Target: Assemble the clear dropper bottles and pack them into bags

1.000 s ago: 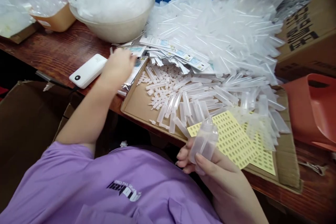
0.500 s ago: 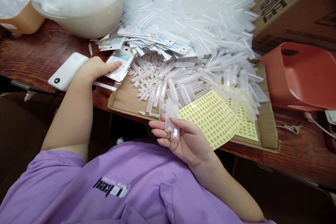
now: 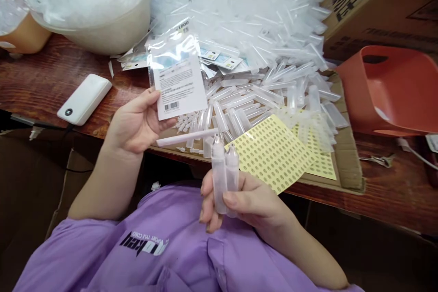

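My left hand (image 3: 135,123) pinches the lower left edge of a clear plastic packet (image 3: 181,86) with a printed card and barcode, held up above the table. A narrow white strip (image 3: 186,137) lies level just below the packet; whether it is attached to anything I cannot tell. In front of my body, my right hand (image 3: 249,198) is closed around two small translucent plastic bottles (image 3: 219,182), side by side with their clear pointed tips up. Behind them, loose tubes (image 3: 236,121) lie on a cardboard sheet (image 3: 351,164), with yellow sticker sheets (image 3: 273,155) to the right.
A large heap of translucent tubes (image 3: 239,13) fills the back. More flat packets (image 3: 222,60) lie before it. A pale bowl (image 3: 99,32) and white power bank (image 3: 84,99) are on the left; an orange-red bin (image 3: 383,96), carton (image 3: 369,9) and keys (image 3: 379,159) on the right.
My left hand has lifted the packet off the table and brought it right and nearer. My right hand has moved down slightly and turned the two bottles, so their tips now show on top.
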### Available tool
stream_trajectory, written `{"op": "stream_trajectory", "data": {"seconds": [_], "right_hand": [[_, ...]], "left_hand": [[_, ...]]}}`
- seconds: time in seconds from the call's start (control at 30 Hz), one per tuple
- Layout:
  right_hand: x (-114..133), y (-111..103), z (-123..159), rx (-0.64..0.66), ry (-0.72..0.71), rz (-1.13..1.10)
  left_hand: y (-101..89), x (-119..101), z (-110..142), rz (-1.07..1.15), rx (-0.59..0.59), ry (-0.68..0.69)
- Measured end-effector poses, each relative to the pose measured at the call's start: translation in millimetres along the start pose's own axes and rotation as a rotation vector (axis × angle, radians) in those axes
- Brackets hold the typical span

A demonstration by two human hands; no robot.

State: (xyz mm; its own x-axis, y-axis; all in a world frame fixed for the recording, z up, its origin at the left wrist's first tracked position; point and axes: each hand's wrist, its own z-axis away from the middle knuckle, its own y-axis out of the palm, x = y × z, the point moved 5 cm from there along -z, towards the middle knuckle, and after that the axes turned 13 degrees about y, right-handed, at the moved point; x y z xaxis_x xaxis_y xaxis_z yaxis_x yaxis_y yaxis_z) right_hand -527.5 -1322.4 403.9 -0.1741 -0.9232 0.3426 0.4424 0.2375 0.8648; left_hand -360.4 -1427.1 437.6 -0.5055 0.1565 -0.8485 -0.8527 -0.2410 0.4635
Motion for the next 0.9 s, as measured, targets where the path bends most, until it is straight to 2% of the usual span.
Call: {"op": "stream_trajectory", "data": {"seconds": [0.13, 0.3, 0.4, 0.5, 0.57, 0.7, 0.8, 0.9], "right_hand": [[-3.2, -2.2, 2.1, -0.099, 0.025, 0.059], [-3.9, -21.2, 3.2, -0.226, -0.033, 0.094], [-5.4, -24.5, 7.5, -0.259, -0.038, 0.155], [-4.5, -17.4, 14.1, -0.3, -0.039, 0.319], [-1.1, -8.2, 17.9, -0.314, -0.075, 0.526], [3.9, 4.2, 19.8, -0.367, -0.157, 0.908], [5.0, 4.7, 18.6, -0.414, -0.187, 1.007], [4.2, 3.8, 18.2, -0.402, -0.171, 1.022]], "left_hand": [[22.4, 17.5, 6.2, 0.046, 0.091, 0.078], [38.2, 35.4, 24.4, 0.098, 0.233, -0.078], [36.2, 40.0, 25.0, 0.139, 0.209, -0.206], [27.7, 43.0, 18.7, 0.176, 0.085, -0.287], [21.7, 41.7, 12.9, 0.223, 0.026, -0.216], [9.1, 39.9, 7.6, 0.225, 0.015, 0.0], [4.7, 46.3, 9.6, 0.189, 0.06, -0.024], [13.1, 46.9, 10.8, 0.226, 0.181, -0.035]]}}
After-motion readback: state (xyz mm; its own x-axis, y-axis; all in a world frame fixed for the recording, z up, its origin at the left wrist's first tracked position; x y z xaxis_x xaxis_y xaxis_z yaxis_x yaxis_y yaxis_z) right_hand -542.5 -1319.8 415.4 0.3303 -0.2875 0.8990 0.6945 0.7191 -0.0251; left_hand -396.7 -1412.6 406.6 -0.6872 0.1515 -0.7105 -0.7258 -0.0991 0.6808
